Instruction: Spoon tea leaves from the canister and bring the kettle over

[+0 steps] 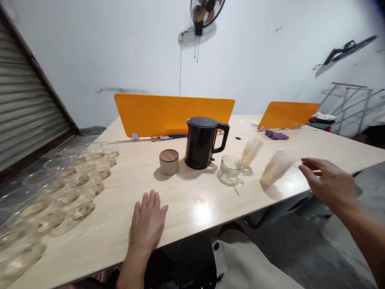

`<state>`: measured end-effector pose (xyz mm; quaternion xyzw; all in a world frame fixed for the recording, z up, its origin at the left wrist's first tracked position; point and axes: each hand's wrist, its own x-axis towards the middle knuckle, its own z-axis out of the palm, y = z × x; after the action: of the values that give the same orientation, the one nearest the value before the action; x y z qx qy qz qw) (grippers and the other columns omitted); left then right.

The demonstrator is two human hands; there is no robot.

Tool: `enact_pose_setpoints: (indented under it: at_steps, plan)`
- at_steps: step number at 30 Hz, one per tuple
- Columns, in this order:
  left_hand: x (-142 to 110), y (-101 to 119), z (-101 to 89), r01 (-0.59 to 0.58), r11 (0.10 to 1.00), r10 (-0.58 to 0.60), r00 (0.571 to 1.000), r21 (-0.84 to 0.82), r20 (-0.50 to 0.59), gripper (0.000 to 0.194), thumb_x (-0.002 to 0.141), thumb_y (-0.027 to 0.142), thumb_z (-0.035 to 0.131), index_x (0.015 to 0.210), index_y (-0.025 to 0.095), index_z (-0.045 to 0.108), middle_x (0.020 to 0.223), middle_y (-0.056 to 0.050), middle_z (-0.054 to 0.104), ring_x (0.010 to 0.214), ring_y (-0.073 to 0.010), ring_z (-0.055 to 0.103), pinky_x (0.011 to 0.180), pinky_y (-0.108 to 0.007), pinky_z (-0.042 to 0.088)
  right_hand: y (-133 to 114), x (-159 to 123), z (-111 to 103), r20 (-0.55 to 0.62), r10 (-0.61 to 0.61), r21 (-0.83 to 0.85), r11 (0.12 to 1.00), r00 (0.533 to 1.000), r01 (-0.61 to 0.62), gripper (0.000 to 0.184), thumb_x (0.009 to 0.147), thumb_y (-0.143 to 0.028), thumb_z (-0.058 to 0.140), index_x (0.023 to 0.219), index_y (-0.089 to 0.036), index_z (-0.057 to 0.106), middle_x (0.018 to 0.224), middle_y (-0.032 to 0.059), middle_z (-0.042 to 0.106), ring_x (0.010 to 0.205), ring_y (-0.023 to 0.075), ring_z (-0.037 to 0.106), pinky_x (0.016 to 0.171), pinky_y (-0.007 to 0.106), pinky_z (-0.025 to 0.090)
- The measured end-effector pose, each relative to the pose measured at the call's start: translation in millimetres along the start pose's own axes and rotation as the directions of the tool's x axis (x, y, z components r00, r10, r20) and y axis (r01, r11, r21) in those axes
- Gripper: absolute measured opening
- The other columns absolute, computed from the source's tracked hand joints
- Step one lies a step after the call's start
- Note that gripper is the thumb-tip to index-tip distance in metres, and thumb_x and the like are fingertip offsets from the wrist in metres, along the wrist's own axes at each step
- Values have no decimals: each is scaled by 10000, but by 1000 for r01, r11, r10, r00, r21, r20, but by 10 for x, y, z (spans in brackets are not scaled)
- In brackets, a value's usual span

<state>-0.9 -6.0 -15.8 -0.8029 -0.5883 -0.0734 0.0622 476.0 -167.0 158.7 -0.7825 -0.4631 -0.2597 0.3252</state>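
Head view of a pale wood-grain table (186, 200) and two bare hands. The left hand (148, 222) lies palm down on the tabletop near the front edge, fingers extended and holding nothing; its palm is hidden and its forearm is cut off by the lower border. The right hand (332, 182) hangs in the air, empty and loosely open with fingers slightly bent; some fingertips are hidden behind others, and the forearm leaves at the right border. Just beside its fingertips, on the table, stands a clear ribbed tumbler (277, 168), blurred: whether it is single or nested, upright or truly tilted, cannot be told. A second ribbed tumbler (251, 152) stands behind a fluted glass cup (231, 166), whose base is hard to make out. Left of the cup is a black electric kettle (200, 144), which covers part of an orange divider panel (150, 114); beside the kettle sits a grey canister with a wooden lid (169, 155), the nearest object to the left hand. Clear glasses (54, 196) crowd the table's left end, overlapping beyond reliable counting and cropped by the left border. The upper wall fan (206, 12) is cut off above
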Motion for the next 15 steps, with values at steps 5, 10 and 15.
enact_pose_setpoints:
  at_steps: [5,10,15]
  plan:
    - [-32,-2,47,0,1000,0,1000,25,-8,585,1045,383,328,1530,87,465,1641,-137,376,1534,-332,333,1238,-528,294,349,431,186,198,-301,13,952,933,305,414,908,-630,484,1094,-384,759,1051,90,737,1030,411,578,818,571,445]
    - [-31,-7,50,6,999,-7,1000,51,18,578,1038,362,331,1533,94,462,1643,-119,378,1539,-322,325,1242,-521,282,537,583,441,263,-344,-45,929,901,367,418,936,-608,458,986,-356,788,787,93,648,633,253,508,652,434,406]
    - [-19,-3,33,15,998,-18,999,62,47,586,1040,370,329,1540,87,444,1647,-112,366,1543,-319,316,1242,-517,279,642,607,486,304,-382,-86,901,873,424,429,961,-584,429,935,-343,783,729,87,613,551,220,462,585,373,338]
